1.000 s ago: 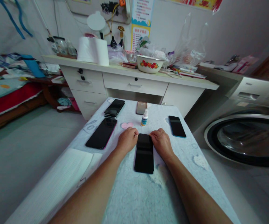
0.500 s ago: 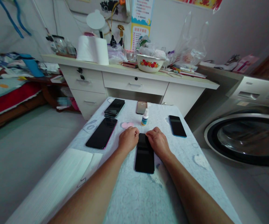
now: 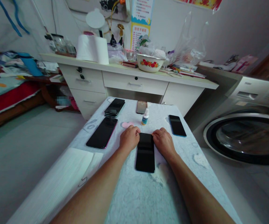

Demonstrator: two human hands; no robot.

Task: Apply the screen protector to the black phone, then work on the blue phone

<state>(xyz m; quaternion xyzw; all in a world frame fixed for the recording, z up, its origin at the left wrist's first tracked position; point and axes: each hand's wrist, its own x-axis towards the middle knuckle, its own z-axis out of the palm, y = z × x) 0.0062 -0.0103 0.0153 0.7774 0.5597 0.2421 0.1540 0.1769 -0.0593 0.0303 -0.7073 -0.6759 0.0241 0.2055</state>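
Observation:
A black smartphone [image 3: 145, 152] lies screen up on the cloth-covered table between my forearms. At its upper left corner is my left hand [image 3: 130, 137], with curled fingers pressed together against the phone's edge. My right hand [image 3: 164, 141] is closed at the upper right corner, its thumb and fingertips pinched; whatever may be between them is too small to make out. Just beyond the hands stand a small white-capped bottle [image 3: 145, 117] with a blue and yellow label and a pink heart-shaped piece [image 3: 127, 124], partly behind my left hand.
To the left lie a large phone [image 3: 102, 133] and a stack of phones [image 3: 114, 107]. Another phone [image 3: 177, 125] is at the right, and a brownish one [image 3: 141, 107] at the far edge. White cloth [image 3: 66, 174] covers the left side. A desk [image 3: 134, 77] and washing machine [image 3: 246, 124] stand beyond.
My right hand has slid rightward along the phone's top edge to its corner, uncovering more of that edge. My left hand has barely moved.

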